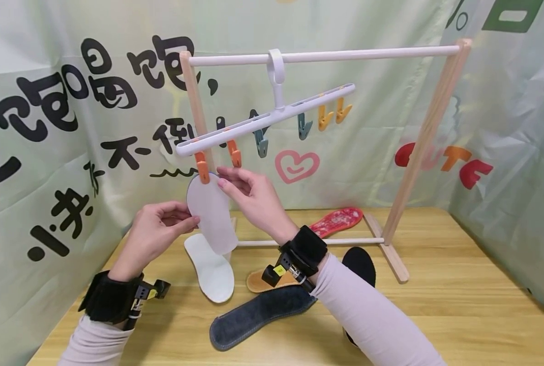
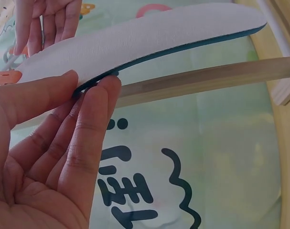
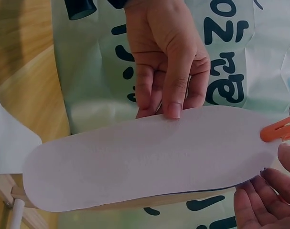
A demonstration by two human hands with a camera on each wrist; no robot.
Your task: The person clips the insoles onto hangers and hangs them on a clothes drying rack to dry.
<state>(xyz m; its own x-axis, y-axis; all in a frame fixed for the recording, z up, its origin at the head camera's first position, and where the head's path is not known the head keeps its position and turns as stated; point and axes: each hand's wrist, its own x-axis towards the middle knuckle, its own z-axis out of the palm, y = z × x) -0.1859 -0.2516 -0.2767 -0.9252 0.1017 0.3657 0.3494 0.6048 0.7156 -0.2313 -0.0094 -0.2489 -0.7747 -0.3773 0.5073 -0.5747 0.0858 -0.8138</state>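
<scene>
A pale insole (image 1: pixel 212 216) with a dark blue underside hangs at a tilt from an orange clip (image 1: pixel 202 170) at the left end of a white hanger (image 1: pixel 235 133). My left hand (image 1: pixel 159 229) pinches the insole's left edge between thumb and fingers, also plain in the left wrist view (image 2: pixel 54 138). At the insole's upper right edge is my right hand (image 1: pixel 255 198), its fingertips touching or very near the rim beside the clip. In the right wrist view, the right hand's fingers (image 3: pixel 259 202) look loosely extended, with the thumb apart from them.
The hanger hooks over a rod on a wooden stand (image 1: pixel 425 137). More clips hang along it, orange, blue-grey (image 1: pixel 304 127) and yellow (image 1: pixel 324 118). On the table lie a white insole (image 1: pixel 210 269), a dark grey one (image 1: pixel 258 312), a tan one (image 1: pixel 260 281), a red one (image 1: pixel 340 220) and a black one (image 1: pixel 361 264).
</scene>
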